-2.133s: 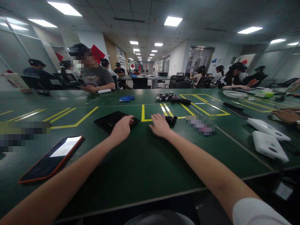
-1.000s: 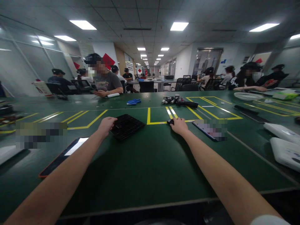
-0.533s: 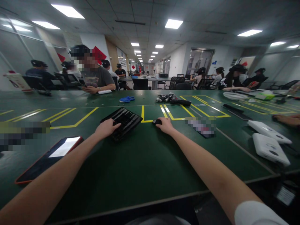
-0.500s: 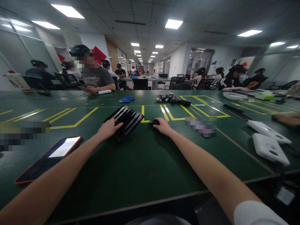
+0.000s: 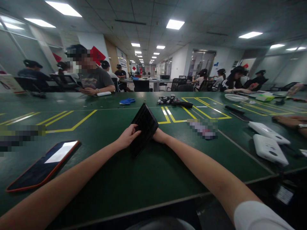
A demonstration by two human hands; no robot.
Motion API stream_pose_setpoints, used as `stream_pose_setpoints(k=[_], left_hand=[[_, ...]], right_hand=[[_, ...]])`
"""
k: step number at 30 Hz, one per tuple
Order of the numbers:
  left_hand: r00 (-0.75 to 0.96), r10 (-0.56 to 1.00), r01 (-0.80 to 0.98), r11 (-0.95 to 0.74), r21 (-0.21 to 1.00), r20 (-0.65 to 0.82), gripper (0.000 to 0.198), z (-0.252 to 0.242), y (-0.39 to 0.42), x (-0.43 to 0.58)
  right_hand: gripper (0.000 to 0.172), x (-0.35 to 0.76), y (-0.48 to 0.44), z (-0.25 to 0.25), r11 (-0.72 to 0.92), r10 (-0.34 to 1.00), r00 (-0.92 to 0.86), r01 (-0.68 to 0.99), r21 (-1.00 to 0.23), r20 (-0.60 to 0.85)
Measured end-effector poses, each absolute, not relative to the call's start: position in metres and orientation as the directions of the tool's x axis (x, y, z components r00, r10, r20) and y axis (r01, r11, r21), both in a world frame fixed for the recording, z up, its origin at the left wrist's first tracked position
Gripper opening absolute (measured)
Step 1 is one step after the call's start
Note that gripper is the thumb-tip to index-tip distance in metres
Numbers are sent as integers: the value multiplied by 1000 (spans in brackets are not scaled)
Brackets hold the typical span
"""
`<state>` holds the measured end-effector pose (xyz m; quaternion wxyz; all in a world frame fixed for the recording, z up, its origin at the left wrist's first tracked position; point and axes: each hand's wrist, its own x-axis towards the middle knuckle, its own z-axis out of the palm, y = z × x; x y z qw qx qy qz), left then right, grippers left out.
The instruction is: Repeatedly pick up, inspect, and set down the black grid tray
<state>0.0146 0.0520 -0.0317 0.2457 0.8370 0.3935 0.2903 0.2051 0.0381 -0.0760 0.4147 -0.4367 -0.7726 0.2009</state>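
On the big green worktop (image 5: pixel 148 174), in the middle of the frame, a black tray (image 5: pixel 144 127) is tipped up steeply, with the left grip (image 5: pixel 128 137) clenched on its left edge and the right grip (image 5: pixel 159 136) half hidden behind its right side, so I cannot tell if that one is clenched.

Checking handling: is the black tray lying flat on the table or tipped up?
Tipped up: the black tray rises steeply off the table, gripped by the left hand; the right hand is partly hidden behind it.
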Motion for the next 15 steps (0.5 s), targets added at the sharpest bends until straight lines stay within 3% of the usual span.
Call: stream_pose_setpoints(k=[4, 7, 10, 15], left_hand=[[504, 829, 489, -504, 712, 240, 37, -26, 54, 13], [355, 933, 336, -195, 921, 68, 24, -19, 59, 7], [188, 974, 153, 97, 983, -125, 14, -16, 66, -1], [196, 968, 127, 132, 983, -156, 10, -17, 69, -11]], right_hand=[[29, 200, 41, -78, 574, 817, -334, 538, -617, 469], [27, 197, 42, -78, 595, 801, -352, 558, -579, 484], [26, 198, 42, -78, 614, 785, -375, 569, -546, 492], [25, 200, 40, -76, 633, 769, -407, 586, -505, 492]])
